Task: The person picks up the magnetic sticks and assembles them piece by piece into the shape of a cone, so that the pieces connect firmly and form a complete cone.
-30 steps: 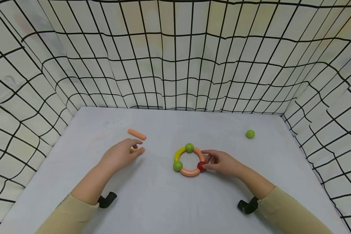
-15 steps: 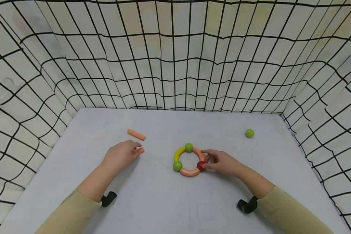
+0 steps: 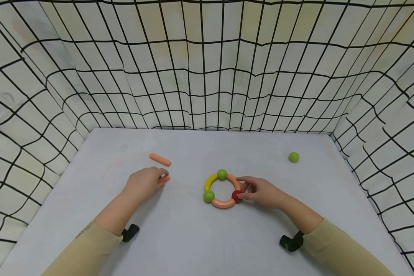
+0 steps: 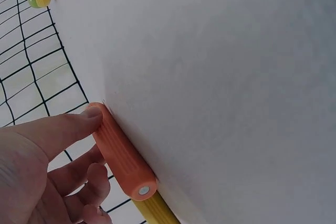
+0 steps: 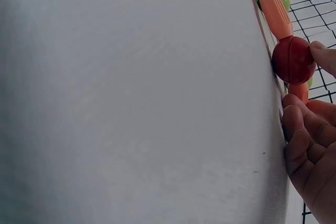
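Note:
My left hand [image 3: 143, 184] is at the table's left side. Its thumb and fingers pinch a ridged orange magnetic rod [image 4: 123, 150] with a silver disc in its end. A yellow rod [image 4: 157, 211] shows just beyond it, mostly cut off; in the head view the hand hides it. Mid-table lies a ring of three balls and three curved rods: a red ball [image 3: 237, 196], two green balls, one yellow rod [image 3: 211, 181] and two orange rods [image 3: 223, 204]. My right hand [image 3: 263, 192] holds the ring's right side, thumb on the red ball, fingers by the upper orange rod.
A loose orange rod [image 3: 160, 159] lies just beyond my left hand. Toward the back right sits a single green ball [image 3: 294, 157]. Black netting [image 3: 207, 82] over pale walls rises at the back and both sides of the white table [image 3: 200, 245].
My left fingers have drawn in and turned down onto the orange rod; the yellow bit seen beneath them earlier is now hidden in the head view. The right hand and ring stay put.

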The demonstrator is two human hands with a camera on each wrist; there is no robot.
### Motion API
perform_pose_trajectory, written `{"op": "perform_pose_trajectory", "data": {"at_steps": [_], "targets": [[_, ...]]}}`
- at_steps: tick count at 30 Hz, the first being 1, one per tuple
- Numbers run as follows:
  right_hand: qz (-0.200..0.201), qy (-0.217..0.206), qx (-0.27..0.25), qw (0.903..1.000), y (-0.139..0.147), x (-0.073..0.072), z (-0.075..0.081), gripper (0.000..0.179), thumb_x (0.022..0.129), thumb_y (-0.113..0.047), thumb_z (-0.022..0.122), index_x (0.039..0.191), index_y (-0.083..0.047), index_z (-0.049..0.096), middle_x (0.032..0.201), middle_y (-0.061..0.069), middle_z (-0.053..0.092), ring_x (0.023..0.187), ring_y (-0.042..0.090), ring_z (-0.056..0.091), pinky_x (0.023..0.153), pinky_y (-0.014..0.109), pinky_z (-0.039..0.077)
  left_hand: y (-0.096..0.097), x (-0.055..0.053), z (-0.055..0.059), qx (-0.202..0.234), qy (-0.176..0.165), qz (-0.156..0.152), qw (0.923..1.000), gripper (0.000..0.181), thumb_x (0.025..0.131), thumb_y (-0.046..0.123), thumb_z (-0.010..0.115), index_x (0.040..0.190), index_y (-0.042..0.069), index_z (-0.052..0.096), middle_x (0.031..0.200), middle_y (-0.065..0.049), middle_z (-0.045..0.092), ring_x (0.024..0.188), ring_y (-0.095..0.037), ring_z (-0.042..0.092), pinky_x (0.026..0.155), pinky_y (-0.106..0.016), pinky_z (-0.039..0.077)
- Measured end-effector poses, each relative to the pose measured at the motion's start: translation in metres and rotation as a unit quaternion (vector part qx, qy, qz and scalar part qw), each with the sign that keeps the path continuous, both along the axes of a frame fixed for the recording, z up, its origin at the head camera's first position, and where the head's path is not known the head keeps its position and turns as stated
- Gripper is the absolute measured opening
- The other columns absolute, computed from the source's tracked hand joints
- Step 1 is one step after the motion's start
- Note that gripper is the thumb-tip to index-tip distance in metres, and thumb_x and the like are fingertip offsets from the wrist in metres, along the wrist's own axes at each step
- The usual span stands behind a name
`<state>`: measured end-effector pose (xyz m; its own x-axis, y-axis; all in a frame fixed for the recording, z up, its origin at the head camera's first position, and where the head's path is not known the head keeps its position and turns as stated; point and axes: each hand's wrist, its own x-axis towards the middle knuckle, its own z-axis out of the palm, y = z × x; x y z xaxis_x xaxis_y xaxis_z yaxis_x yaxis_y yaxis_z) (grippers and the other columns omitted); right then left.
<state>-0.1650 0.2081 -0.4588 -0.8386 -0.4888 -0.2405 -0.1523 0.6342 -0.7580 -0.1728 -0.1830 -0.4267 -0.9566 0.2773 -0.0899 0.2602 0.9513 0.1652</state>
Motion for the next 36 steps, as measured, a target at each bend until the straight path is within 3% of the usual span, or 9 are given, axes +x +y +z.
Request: {"op": "perform_pose_trajectory", "data": {"at_steps": [6,16,25,30,36], "targets": [[0.002,0.002,-0.001,1.0000,0.000,0.000,-0.001,0.059,0.090,-0.027,0.074,0.142,-0.011,0.053,0.102,-0.003,0.063,0.084,0.017,0.055,0.069,0.029,0.047,0.001,-0.001,0.000,0.003,0.004,-0.004,1.0000,0.023,0.098,0.028,0.064,0.115,0.015,0.072,0.073,0.004,0.058,0.067,-0.016,0.052,0.056,-0.032,0.042],[0.002,0.001,-0.003,1.0000,-0.001,0.000,-0.001,0.059,0.090,-0.027,0.075,0.142,-0.011,0.053,0.101,-0.003,0.063,0.083,0.017,0.055,0.068,0.028,0.047,0.003,-0.001,0.004,0.039,0.016,-0.017,0.9990,0.026,0.096,0.030,0.066,0.120,0.019,0.071,0.101,-0.002,0.071,0.083,-0.018,0.065,0.065,-0.038,0.050],[0.001,0.002,-0.001,1.0000,-0.001,0.000,-0.001,0.059,0.090,-0.028,0.074,0.142,-0.011,0.053,0.102,-0.003,0.063,0.083,0.017,0.055,0.067,0.028,0.046,0.016,0.003,0.013,0.081,0.030,-0.044,0.9953,0.030,0.096,0.029,0.068,0.125,0.021,0.070,0.109,0.000,0.071,0.089,-0.018,0.065,0.069,-0.037,0.050],[-0.003,0.001,0.003,1.0000,-0.001,0.001,0.000,0.059,0.090,-0.027,0.074,0.142,-0.011,0.053,0.103,-0.002,0.063,0.084,0.017,0.055,0.067,0.028,0.046,0.026,0.004,0.020,0.111,0.024,-0.046,0.9925,0.031,0.096,0.028,0.068,0.127,0.023,0.068,0.107,0.006,0.070,0.081,-0.014,0.060,0.068,-0.035,0.048],[-0.005,0.003,0.003,1.0000,-0.002,0.002,0.001,0.058,0.090,-0.026,0.074,0.142,-0.010,0.053,0.102,-0.003,0.063,0.083,0.017,0.055,0.067,0.028,0.046,0.038,0.004,0.023,0.140,0.026,-0.045,0.9888,0.032,0.096,0.029,0.067,0.128,0.025,0.067,0.109,0.010,0.069,0.087,-0.013,0.060,0.068,-0.032,0.049]]}}
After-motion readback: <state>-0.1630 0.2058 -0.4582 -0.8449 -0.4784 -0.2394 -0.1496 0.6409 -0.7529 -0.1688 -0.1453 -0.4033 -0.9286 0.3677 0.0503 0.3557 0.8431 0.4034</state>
